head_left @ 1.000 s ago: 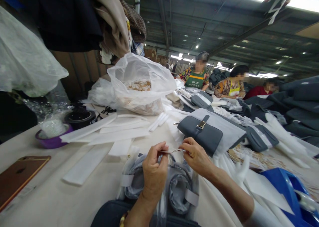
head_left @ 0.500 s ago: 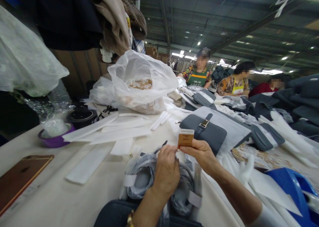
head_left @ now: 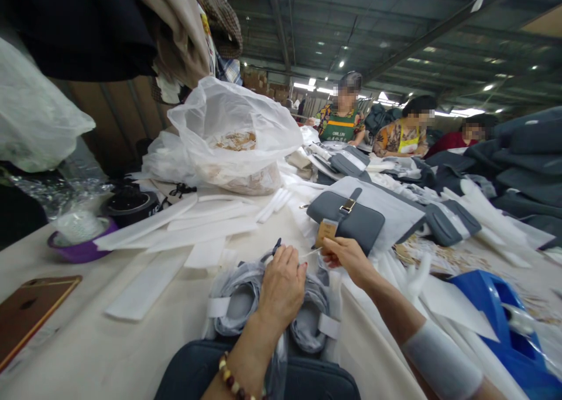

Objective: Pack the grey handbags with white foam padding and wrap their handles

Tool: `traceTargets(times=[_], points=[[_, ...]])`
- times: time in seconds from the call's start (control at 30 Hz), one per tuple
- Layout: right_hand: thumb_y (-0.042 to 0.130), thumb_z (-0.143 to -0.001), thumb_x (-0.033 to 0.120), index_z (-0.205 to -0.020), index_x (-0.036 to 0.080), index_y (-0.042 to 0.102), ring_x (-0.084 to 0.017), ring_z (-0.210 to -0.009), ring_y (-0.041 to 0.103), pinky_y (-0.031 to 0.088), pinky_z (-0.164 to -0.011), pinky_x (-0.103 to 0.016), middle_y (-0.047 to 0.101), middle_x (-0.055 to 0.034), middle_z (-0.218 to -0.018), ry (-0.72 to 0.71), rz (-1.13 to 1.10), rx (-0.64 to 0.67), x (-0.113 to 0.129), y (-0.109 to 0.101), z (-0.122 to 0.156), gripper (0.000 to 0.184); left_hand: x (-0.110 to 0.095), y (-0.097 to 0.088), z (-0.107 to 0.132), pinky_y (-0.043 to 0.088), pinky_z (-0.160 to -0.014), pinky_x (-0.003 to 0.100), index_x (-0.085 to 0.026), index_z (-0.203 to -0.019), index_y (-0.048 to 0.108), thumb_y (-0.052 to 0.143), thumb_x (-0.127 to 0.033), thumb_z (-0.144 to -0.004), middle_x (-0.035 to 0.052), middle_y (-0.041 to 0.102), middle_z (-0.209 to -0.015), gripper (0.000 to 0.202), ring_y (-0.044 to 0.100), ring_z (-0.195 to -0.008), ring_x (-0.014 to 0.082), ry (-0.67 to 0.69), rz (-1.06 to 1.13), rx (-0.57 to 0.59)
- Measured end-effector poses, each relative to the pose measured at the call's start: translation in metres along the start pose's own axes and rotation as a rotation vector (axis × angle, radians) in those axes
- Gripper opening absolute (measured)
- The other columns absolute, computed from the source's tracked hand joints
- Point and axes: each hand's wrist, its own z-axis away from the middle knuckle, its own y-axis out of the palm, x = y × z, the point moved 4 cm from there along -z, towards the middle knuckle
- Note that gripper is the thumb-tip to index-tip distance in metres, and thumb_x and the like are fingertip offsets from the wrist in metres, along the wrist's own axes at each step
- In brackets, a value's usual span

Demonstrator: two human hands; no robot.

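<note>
My right hand [head_left: 349, 260] pinches the lower edge of a small tan hang tag [head_left: 326, 232] with white at its edge. A thin pale string [head_left: 312, 252] stretches from the tag side toward my left hand [head_left: 283, 283]. My left hand is closed, palm down, over the plastic-wrapped bag strap; a dark strap end [head_left: 276, 246] pokes out past its fingers. Two strap coils in clear film, the left coil [head_left: 239, 302] and the right coil [head_left: 311, 319], lie on either side of that wrist. Below them is a dark blue-grey bag [head_left: 188, 368], partly hidden by my left forearm.
Ahead lies another dark bag [head_left: 366, 224] with a gold buckle. White foam strips [head_left: 143, 286], a clear plastic sack [head_left: 235, 116] and a purple tape roll [head_left: 88, 249] are left. A phone [head_left: 35, 312] is near left, a blue dispenser [head_left: 485, 306] right. Co-workers [head_left: 340, 125] stand beyond.
The tag has gone from upright to tilted, a little lower, in my right hand. My hands are farther apart at the fingertips, and the string between them now shows. The view has shifted slightly.
</note>
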Motion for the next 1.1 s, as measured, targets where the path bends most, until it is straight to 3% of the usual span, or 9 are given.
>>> traceTargets(times=[0.1,0.27,0.43,0.5,0.57,0.67,0.77,1.0,1.1], points=[[0.064,-0.063,0.06,-0.076,0.017,0.065,-0.022,-0.065,0.061,0.048,-0.057,-0.034,0.066,-0.0083,-0.074,0.028,0.094,-0.066,-0.011,-0.015,0.024,0.045,0.002,-0.001,0.001,0.039,-0.104,0.046,-0.011,-0.122,0.054,0.039,-0.023,-0.091,0.0159,0.057,-0.127,0.037,0.046,-0.124,0.0263,0.009,0.089,-0.042],[0.054,-0.072,0.067,-0.119,0.017,0.057,-0.031,-0.107,0.057,0.046,-0.089,-0.043,0.061,-0.0145,-0.117,0.053,0.107,-0.107,-0.03,-0.015,0.113,0.068,-0.012,-0.023,-0.002,0.046,-0.098,0.04,-0.009,-0.121,0.056,0.034,-0.028,-0.092,0.0165,0.062,-0.119,0.041,0.056,-0.115,0.0245,-0.053,0.192,-0.094],[0.063,-0.074,0.06,-0.138,0.02,0.042,-0.031,-0.118,0.052,0.045,-0.097,-0.041,0.054,-0.0132,-0.132,0.142,0.0,0.026,-0.07,0.011,0.173,0.078,-0.019,-0.088,0.012,0.042,-0.102,0.039,-0.014,-0.113,0.062,0.049,-0.035,-0.084,0.0128,0.064,-0.118,0.038,0.057,-0.113,0.0248,-0.017,0.17,-0.139],[0.058,-0.079,0.06,-0.141,0.019,0.037,-0.029,-0.124,0.048,0.04,-0.103,-0.039,0.05,-0.0127,-0.137,0.185,-0.064,0.054,-0.08,0.017,0.179,0.077,-0.001,-0.115,0.027,0.036,-0.107,0.043,-0.014,-0.113,0.062,0.052,-0.041,-0.078,0.0129,0.061,-0.123,0.045,0.052,-0.119,0.0278,-0.081,0.069,-0.158],[0.052,-0.083,0.06,-0.142,0.017,0.036,-0.027,-0.13,0.041,0.034,-0.108,-0.037,0.045,-0.0115,-0.141,0.174,-0.095,0.085,-0.082,0.021,0.178,0.075,0.03,-0.133,0.046,0.034,-0.107,0.049,-0.013,-0.114,0.062,0.058,-0.05,-0.069,0.0157,0.06,-0.124,0.058,0.051,-0.12,0.0336,-0.293,0.034,-0.149],[0.047,-0.086,0.06,-0.138,0.018,0.043,-0.025,-0.135,0.034,0.027,-0.112,-0.036,0.044,-0.0085,-0.143,0.096,-0.068,0.1,-0.076,0.023,0.175,0.067,0.075,-0.13,0.078,0.042,-0.099,0.051,-0.017,-0.115,0.061,0.068,-0.058,-0.061,0.0141,0.061,-0.123,0.068,0.056,-0.113,0.0365,-0.643,0.324,0.05],[0.048,-0.085,0.06,-0.133,0.019,0.05,-0.027,-0.134,0.036,0.027,-0.112,-0.038,0.048,-0.0068,-0.139,0.074,-0.025,0.073,-0.074,0.02,0.175,0.063,0.09,-0.114,0.102,0.046,-0.096,0.045,-0.019,-0.115,0.063,0.069,-0.062,-0.064,0.0095,0.066,-0.116,0.067,0.057,-0.114,0.0337,-0.754,0.72,0.197],[0.05,-0.083,0.059,-0.13,0.017,0.055,-0.028,-0.13,0.041,0.033,-0.108,-0.034,0.056,-0.0057,-0.131,0.073,0.11,0.046,-0.09,0.006,0.18,0.064,0.09,-0.098,0.123,0.03,-0.11,0.042,-0.018,-0.127,0.055,0.068,-0.056,-0.071,0.0085,0.06,-0.127,0.069,0.044,-0.128,0.0307,-0.629,0.711,0.282],[0.051,-0.082,0.058,-0.128,0.021,0.057,-0.028,-0.127,0.045,0.037,-0.105,-0.033,0.059,-0.0033,-0.128,0.089,0.128,0.048,-0.103,0.001,0.177,0.059,0.09,-0.1,0.123,0.032,-0.109,0.045,-0.017,-0.126,0.056,0.068,-0.057,-0.069,0.0103,0.061,-0.125,0.07,0.047,-0.125,0.0322,-0.584,0.706,0.26]])
